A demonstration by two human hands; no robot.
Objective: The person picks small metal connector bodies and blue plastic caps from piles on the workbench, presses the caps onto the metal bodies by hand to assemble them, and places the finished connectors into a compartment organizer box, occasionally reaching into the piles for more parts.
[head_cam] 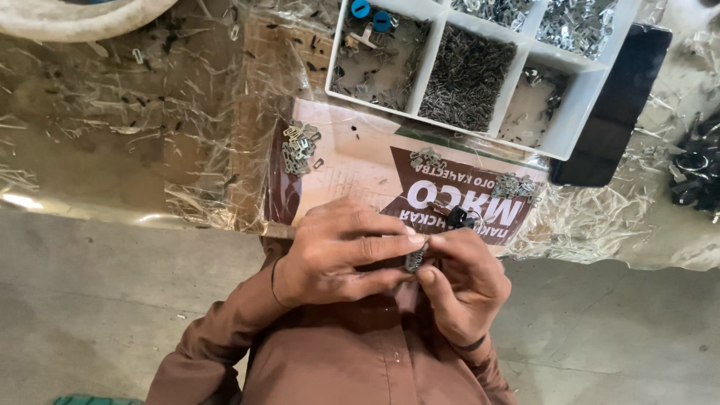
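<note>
My left hand (337, 251) and my right hand (465, 281) meet in front of my chest, just below the table edge. Both pinch a small flat grey metal part (415, 259) between thumbs and fingertips. A small black piece (457, 217) shows above my right fingers; whether it is held I cannot tell. On the printed brown and white card (360, 161) lie small heaps of metal clips, one at the left (300, 146), one in the middle (427, 159), one at the right (514, 185).
A white compartment tray (570, 135) at the back holds dark pins, silvery clips and two blue caps (371, 15). A black flat slab (619, 105) lies right of it. Crinkled clear plastic (112, 127) covers the table. Dark metal rings (697, 172) sit far right.
</note>
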